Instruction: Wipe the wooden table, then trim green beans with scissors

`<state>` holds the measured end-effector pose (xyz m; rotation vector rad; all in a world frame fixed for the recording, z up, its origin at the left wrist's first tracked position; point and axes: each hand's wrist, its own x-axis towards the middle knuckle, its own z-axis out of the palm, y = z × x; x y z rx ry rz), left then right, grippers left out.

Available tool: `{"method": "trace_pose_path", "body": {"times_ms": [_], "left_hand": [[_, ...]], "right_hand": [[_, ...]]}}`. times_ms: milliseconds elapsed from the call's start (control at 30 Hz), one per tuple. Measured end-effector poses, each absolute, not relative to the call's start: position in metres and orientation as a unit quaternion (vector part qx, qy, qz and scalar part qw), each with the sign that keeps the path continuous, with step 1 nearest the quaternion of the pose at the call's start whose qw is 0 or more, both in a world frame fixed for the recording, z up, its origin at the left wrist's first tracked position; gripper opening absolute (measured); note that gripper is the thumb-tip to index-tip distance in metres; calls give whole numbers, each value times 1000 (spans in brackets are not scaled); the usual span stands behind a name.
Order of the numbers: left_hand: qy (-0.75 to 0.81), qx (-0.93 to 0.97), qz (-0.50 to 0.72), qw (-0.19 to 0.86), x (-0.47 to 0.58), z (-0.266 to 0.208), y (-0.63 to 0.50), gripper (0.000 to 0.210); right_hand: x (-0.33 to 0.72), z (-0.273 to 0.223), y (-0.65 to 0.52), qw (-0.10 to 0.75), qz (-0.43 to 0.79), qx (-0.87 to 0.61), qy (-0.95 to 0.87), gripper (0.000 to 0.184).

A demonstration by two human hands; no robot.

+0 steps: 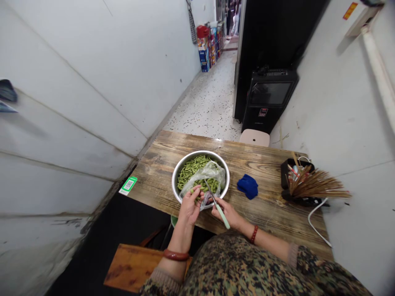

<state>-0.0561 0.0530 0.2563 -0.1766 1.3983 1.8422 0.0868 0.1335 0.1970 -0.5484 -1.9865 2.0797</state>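
Note:
A round metal bowl (227, 177) on the wooden table holds many green bean pods (191, 167), which look like edamame. A clear plastic bag (212, 169) lies in the bowl over part of them, with more pods in or under it. My left hand (190, 205) is at the bowl's near rim, its fingers pinched on a green pod (196, 190). My right hand (227, 213), at the near right rim, is closed around a knife (221, 214) with a pale green handle. Its narrow blade points away over the bowl, close to my left fingers.
Right of the bowl, a crumpled blue cloth (247, 186) lies on the table (265, 213). Farther right are a bundle of thin sticks (314, 185), a black holder (285, 172) and a white cable (314, 222). A green-and-white code card (128, 185) sits at the left edge. Beyond stand a pink stool (254, 137) and a black speaker (267, 98).

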Motion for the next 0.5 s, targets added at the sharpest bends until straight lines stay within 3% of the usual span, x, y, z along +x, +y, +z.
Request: {"method": "trace_pose_path", "body": {"times_ms": [500], "left_hand": [[605,2,680,415,-43,263,56,39]], "right_hand": [[81,210,141,83,746,-189,-633,47]]}}
